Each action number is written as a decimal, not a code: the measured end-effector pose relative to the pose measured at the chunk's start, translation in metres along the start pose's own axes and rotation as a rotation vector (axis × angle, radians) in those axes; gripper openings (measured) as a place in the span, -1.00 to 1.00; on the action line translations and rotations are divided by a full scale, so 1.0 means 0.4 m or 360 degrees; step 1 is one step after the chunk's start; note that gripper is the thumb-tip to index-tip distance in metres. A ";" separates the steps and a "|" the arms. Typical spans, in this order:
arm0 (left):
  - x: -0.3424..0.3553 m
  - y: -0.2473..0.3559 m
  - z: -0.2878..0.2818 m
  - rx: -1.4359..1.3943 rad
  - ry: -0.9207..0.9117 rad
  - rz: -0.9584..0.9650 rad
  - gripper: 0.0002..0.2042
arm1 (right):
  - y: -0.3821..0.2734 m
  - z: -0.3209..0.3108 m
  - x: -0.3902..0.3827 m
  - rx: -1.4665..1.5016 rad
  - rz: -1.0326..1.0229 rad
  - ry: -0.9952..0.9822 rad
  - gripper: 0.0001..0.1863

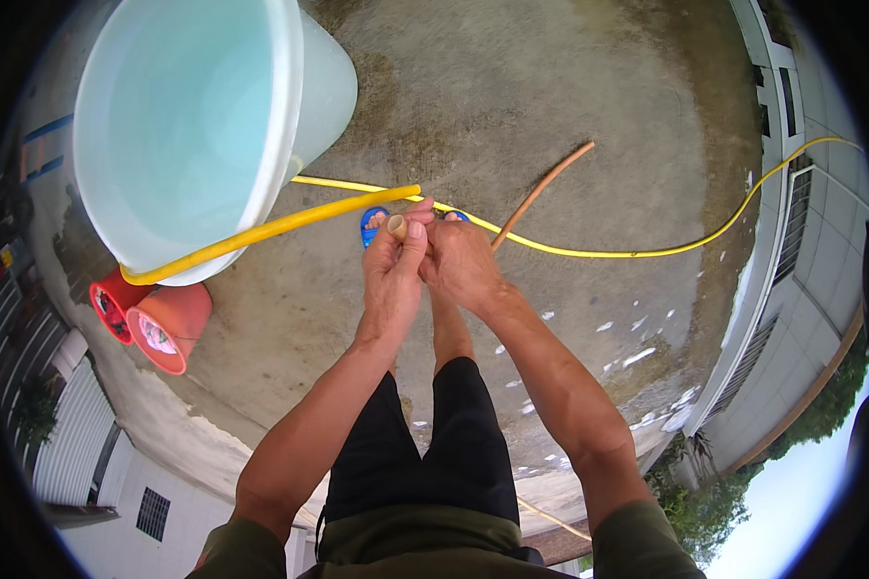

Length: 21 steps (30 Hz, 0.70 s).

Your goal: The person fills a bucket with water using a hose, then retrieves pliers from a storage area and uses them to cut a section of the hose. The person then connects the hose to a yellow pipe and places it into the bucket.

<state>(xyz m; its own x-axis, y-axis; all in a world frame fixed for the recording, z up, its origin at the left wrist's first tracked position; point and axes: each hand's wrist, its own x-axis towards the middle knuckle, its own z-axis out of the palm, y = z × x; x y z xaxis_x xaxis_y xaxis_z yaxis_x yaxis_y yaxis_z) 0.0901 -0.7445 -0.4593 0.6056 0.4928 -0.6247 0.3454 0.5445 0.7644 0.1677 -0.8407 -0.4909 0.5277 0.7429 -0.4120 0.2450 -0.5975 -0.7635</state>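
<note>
Nearby, pale tub (188, 116) takes yellow hose (270, 230); both hands (430, 261) grip brown hose end (397, 227).

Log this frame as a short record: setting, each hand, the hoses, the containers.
setting: outdoor concrete ground, seen from above
left hand: closed around a tan hose end
right hand: pressed against the left, fingers at the same hose end
brown hose: runs from behind the right hand across the ground
yellow hose: rests over the pale blue tub
pots: two orange-red pots beside the tub

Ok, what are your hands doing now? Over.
Left hand and right hand together, gripping brown hose end. Yellow hose into pale bucket. Nothing blocking.
</note>
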 end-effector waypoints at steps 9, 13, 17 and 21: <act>-0.162 0.172 -0.247 -0.0589 0.0423 0.0142 -0.80 | 0.097 0.135 -0.022 0.0083 -0.0287 -0.0476 -0.83; -0.294 0.311 -0.543 -0.0581 0.0781 -0.0035 -0.79 | 0.252 0.170 -0.065 -0.0164 -0.0271 -0.0594 -0.87; -0.515 0.302 -0.896 -0.0541 0.1104 0.0049 -0.78 | 0.275 0.259 -0.033 -0.0265 -0.0643 -0.0615 -0.91; -0.604 0.391 -1.108 -0.0232 0.1656 0.0051 -0.73 | 0.279 0.325 0.038 -0.0376 -0.0772 -0.0691 -0.94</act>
<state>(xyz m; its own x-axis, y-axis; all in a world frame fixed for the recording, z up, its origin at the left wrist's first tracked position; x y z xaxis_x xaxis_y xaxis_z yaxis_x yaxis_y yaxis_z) -0.3200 -0.4777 -0.2595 -0.3254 0.8110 -0.4862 0.2089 0.5631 0.7995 0.0972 -0.8568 -0.6471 -0.0477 0.9669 -0.2508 0.5674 -0.1804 -0.8035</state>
